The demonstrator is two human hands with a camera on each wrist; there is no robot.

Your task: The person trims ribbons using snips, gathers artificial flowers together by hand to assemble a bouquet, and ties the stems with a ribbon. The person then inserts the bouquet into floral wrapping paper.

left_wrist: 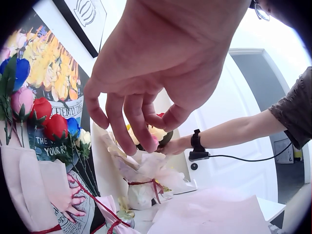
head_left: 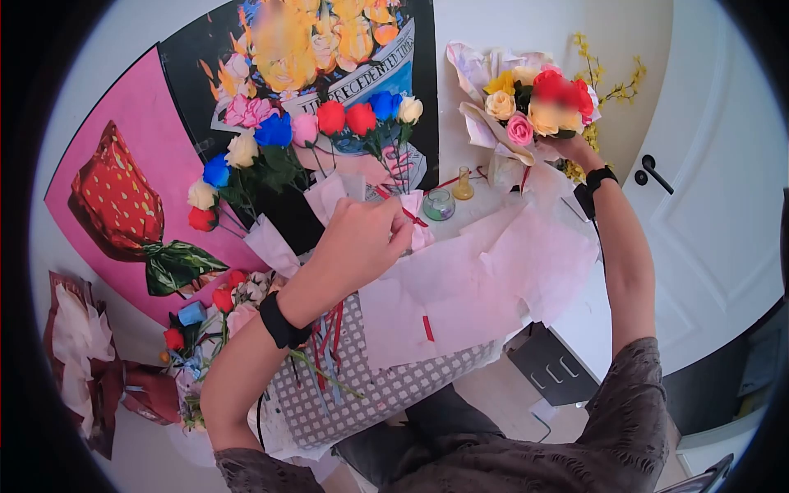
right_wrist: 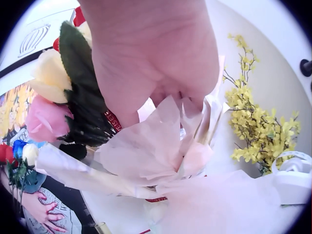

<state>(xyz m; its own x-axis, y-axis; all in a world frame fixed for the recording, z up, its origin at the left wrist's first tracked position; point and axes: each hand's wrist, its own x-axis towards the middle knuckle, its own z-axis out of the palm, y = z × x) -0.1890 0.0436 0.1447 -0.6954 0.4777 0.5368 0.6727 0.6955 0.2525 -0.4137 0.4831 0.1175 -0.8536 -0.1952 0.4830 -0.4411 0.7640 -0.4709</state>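
A wrapped bouquet point(head_left: 538, 107) of red, yellow, pink and cream roses stands at the back right. My right hand point(head_left: 571, 148) grips its right side, with the thumb beside dark leaves and stems in the right wrist view. Thin pale wrapping paper point(right_wrist: 146, 146) hides most of its fingertips. Above the table's middle, my left hand point(head_left: 366, 230) hangs with loosely curled fingers and holds nothing. From the head it overlaps a small pink wrapper with a red ribbon point(head_left: 415, 217). Pale pink paper sheets point(head_left: 468, 279) lie between the hands.
Several wrapped roses point(head_left: 275, 131) stand along the back left. A glass jar point(head_left: 439, 204) and a small yellow vase point(head_left: 463, 185) sit behind the sheets. Yellow blossom sprigs point(right_wrist: 265, 122) stand right of the bouquet. More flowers and ribbons point(head_left: 329, 329) lie at the front left.
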